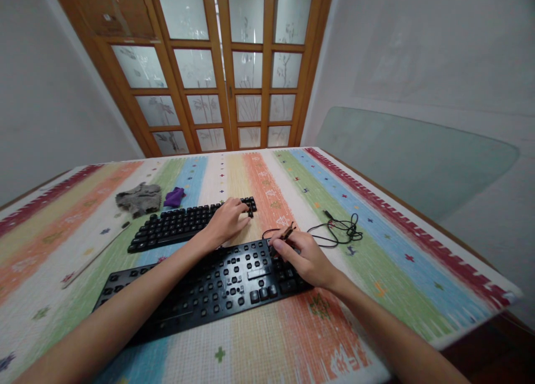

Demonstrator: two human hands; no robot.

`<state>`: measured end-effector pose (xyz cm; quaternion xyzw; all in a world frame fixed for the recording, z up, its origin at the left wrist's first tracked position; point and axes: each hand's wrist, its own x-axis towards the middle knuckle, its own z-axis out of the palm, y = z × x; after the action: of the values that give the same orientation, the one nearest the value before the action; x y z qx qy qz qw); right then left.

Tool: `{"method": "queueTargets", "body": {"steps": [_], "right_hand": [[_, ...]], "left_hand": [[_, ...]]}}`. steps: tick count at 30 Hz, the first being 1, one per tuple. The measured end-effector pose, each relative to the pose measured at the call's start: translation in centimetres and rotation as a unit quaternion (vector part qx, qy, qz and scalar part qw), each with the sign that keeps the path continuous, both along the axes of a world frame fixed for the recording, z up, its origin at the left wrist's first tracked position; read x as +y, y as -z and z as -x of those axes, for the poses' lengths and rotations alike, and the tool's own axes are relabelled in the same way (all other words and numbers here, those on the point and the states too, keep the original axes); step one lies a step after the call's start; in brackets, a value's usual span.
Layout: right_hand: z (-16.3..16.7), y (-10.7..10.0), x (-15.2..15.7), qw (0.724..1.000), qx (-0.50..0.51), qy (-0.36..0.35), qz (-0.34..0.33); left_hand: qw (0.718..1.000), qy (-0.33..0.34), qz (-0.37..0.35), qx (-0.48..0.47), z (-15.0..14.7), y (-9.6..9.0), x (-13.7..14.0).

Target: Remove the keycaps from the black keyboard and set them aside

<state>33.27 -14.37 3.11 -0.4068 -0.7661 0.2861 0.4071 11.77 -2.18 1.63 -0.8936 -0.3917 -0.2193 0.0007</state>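
A black keyboard (188, 295) lies across the striped cloth, most of its keycaps off and bare switch posts showing; several caps remain at its right end. Behind it, loose black keycaps (167, 228) are set out in keyboard-like rows. At the right end of those rows, my left hand (228, 222) has thumb and fingers closed around a black keycap (249, 211). Over the keyboard's right end, my right hand (303, 256) pinches a small brown-and-black tool (288, 231), whose exact kind I cannot make out. My left forearm hides part of the keyboard.
A grey cloth (139, 199) and a purple cloth (174, 197) lie at the back left. Nearer is a thin pale stick with a dark tip (98, 256). The keyboard's black cable (334, 231) coils at the right. Glass-paned wooden doors (225, 66) stand beyond the table.
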Motion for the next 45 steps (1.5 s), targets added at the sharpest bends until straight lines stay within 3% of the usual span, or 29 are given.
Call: {"method": "queueTargets", "body": {"steps": [5,10,18,22,34,45], "right_hand": [[-0.1,-0.3,-0.2,0.997,-0.018,-0.068,-0.008],[0.4,0.1,-0.4,0.987,-0.035,-0.156,0.012],[0.7,0.1,-0.6,0.979,-0.074,-0.186,0.042],[0.4,-0.2,-0.5,0.986,-0.053,-0.154,0.03],[1.3,1.2,-0.9,0.978,-0.083,-0.192,0.005],[2.1,0.7,-1.7,0.969,-0.101,-0.224,-0.032]], "left_hand": [[0.997,0.025,0.069,-0.035,2.2,-1.1,-3.9],[0.985,0.072,0.151,-0.053,3.5,-1.0,-9.1],[0.976,0.098,0.192,-0.03,3.9,-0.7,-14.2],[0.975,0.113,0.19,-0.027,3.8,-0.5,-14.9],[0.989,0.121,0.082,-0.038,3.4,3.0,-14.6],[0.989,0.118,0.08,-0.046,3.3,3.2,-14.8]]}}
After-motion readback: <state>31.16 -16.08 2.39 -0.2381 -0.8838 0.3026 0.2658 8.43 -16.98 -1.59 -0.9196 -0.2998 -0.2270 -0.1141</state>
